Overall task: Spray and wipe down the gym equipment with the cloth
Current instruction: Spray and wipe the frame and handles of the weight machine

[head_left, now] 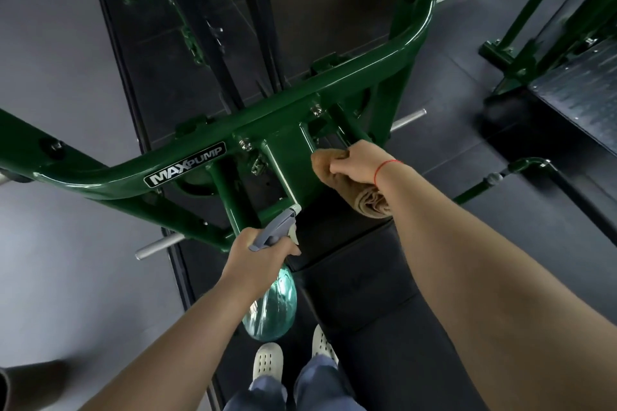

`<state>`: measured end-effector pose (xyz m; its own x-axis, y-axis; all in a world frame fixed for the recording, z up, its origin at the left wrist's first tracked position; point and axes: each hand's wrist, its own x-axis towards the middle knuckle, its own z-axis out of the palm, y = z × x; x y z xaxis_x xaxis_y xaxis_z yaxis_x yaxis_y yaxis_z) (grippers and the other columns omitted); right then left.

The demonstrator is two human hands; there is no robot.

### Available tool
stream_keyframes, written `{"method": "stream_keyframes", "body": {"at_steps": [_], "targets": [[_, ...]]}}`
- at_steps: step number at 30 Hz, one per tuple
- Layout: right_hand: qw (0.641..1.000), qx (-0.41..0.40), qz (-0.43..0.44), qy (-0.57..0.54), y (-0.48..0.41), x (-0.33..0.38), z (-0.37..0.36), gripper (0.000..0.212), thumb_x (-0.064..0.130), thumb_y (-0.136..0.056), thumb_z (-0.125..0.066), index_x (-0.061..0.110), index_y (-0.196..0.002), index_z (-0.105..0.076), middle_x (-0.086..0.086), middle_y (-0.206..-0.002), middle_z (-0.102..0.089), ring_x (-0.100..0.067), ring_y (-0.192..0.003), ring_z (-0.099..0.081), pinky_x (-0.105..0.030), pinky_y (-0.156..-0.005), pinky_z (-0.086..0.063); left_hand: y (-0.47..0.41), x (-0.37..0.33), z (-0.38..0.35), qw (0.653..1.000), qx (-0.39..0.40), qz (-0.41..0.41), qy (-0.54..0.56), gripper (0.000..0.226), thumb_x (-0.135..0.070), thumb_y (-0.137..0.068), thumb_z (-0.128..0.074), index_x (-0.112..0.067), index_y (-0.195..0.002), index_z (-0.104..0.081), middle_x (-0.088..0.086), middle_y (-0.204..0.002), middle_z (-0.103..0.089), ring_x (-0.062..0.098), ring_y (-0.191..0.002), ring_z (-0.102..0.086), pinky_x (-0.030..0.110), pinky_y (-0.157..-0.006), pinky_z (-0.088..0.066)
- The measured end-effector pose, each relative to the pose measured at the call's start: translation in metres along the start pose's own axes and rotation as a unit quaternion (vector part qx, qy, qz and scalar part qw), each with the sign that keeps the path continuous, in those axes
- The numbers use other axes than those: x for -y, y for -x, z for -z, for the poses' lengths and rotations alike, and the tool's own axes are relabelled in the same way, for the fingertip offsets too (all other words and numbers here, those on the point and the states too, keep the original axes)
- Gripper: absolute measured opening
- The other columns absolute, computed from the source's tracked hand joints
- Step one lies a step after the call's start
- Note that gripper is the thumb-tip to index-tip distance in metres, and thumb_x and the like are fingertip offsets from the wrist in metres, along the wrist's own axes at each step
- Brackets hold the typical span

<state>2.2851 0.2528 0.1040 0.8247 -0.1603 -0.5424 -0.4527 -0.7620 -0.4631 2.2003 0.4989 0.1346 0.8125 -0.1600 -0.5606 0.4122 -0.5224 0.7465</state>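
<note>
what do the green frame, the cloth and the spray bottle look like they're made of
The green frame is likely steel tube with glossy green paint, judging by its sharp highlights and bolted joints. The cloth is soft tan fabric, perhaps terry or microfibre: matte, and it bunches and rolls. The spray bottle has a clear teal-tinted plastic body, see-through with glints, and its trigger head looks like matte grey plastic.

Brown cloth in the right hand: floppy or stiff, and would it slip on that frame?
Probably floppy: the cloth bunches in the right hand and a fold droops below the wrist. Likely light, held one-handed. It may slide easily, since the green frame looks glossy.
</note>
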Motion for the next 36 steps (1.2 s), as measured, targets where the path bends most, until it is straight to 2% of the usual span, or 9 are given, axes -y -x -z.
{"method": "stream_keyframes", "body": {"at_steps": [4,6,8,9,14,20,27,32,36], "targets": [[0.982,-0.054,-0.047,-0.173,0.015,-0.028,0.000,0.024,0.037,-0.089,-0.063,0.014,-0.081,-0.064,-0.003,-0.082,-0.065,-0.019,-0.078,-0.062,-0.033,-0.072,-0.050,-0.007,0.002,0.003,1.000,0.024,-0.015,0.009,0.061,-0.040,-0.061,-0.075,0.014,-0.080,-0.053,0.000,-0.090,-0.053,0.016,-0.084,-0.048,0.035,-0.074,-0.041],[0.967,-0.110,-0.052,-0.224,0.029,-0.048,-0.013,0.026,0.037,-0.090,-0.063,0.011,-0.092,-0.069,-0.006,-0.089,-0.070,-0.022,-0.085,-0.066,-0.038,-0.084,-0.055,-0.008,0.003,0.003,1.000,0.021,-0.015,0.017,0.053,-0.035,-0.065,-0.075,0.012,-0.076,-0.053,0.002,-0.090,-0.053,0.015,-0.068,-0.047,0.032,-0.065,-0.041],[0.952,-0.175,-0.043,-0.248,0.045,-0.062,-0.030,0.023,0.036,-0.093,-0.060,0.015,-0.095,-0.068,-0.005,-0.096,-0.069,-0.022,-0.089,-0.065,-0.038,-0.085,-0.054,-0.008,0.001,0.003,1.000,0.010,-0.013,0.002,0.031,-0.024,-0.077,-0.073,-0.012,-0.052,-0.060,0.002,-0.080,-0.053,0.014,-0.049,-0.040,0.029,-0.054,-0.037],[0.945,-0.206,-0.037,-0.250,0.052,-0.066,-0.039,0.019,0.035,-0.095,-0.058,0.018,-0.093,-0.065,-0.005,-0.098,-0.066,-0.022,-0.090,-0.063,-0.037,-0.083,-0.052,-0.007,0.000,0.003,1.000,0.007,-0.008,-0.002,0.041,-0.019,-0.081,-0.072,-0.021,-0.043,-0.057,0.000,-0.069,-0.050,0.013,-0.046,-0.039,0.029,-0.054,-0.035],[0.912,-0.323,-0.065,-0.244,0.079,-0.082,-0.077,0.012,0.033,-0.096,-0.056,0.022,-0.095,-0.062,-0.001,-0.098,-0.058,-0.023,-0.091,-0.058,-0.033,-0.074,-0.043,-0.002,-0.005,0.001,0.999,0.003,-0.010,-0.037,0.054,-0.016,-0.085,-0.071,-0.028,-0.037,-0.050,-0.011,-0.041,-0.030,0.010,-0.038,-0.027,0.029,-0.050,-0.030],[0.919,-0.280,-0.188,-0.203,0.074,-0.078,-0.075,0.031,0.045,-0.094,-0.047,0.019,-0.096,-0.062,-0.005,-0.096,-0.064,-0.028,-0.089,-0.060,-0.035,-0.071,-0.044,0.003,-0.010,-0.004,0.997,-0.004,-0.009,-0.075,0.056,-0.018,-0.088,-0.067,-0.033,-0.035,-0.054,-0.011,-0.040,-0.030,0.016,-0.044,-0.030,0.033,-0.056,-0.034],[0.958,-0.188,-0.174,-0.128,0.041,-0.052,-0.037,0.033,0.048,-0.087,-0.042,0.025,-0.089,-0.065,-0.002,-0.089,-0.066,-0.027,-0.090,-0.061,-0.045,-0.091,-0.050,0.005,-0.012,-0.006,0.997,-0.023,0.004,-0.069,0.033,-0.022,-0.086,-0.065,-0.023,-0.053,-0.068,-0.010,-0.041,-0.033,0.016,-0.045,-0.034,0.032,-0.054,-0.035],[0.929,-0.211,-0.182,-0.243,0.056,-0.069,-0.049,0.034,0.043,-0.091,-0.044,0.018,-0.098,-0.066,-0.003,-0.084,-0.066,-0.021,-0.077,-0.062,-0.032,-0.070,-0.047,0.007,-0.016,-0.007,0.996,-0.048,0.021,-0.071,0.044,-0.021,-0.084,-0.068,-0.026,-0.042,-0.056,-0.011,-0.041,-0.033,0.013,-0.040,-0.031,0.029,-0.049,-0.033],[0.895,-0.301,-0.181,-0.276,0.081,-0.087,-0.090,0.025,0.038,-0.091,-0.046,0.017,-0.096,-0.060,-0.004,-0.097,-0.062,-0.026,-0.087,-0.060,-0.035,-0.071,-0.046,0.009,-0.017,-0.008,0.996,-0.054,0.013,-0.065,0.031,-0.021,-0.085,-0.068,-0.024,-0.054,-0.065,-0.007,-0.049,-0.039,0.015,-0.047,-0.037,0.032,-0.054,-0.037]]}}
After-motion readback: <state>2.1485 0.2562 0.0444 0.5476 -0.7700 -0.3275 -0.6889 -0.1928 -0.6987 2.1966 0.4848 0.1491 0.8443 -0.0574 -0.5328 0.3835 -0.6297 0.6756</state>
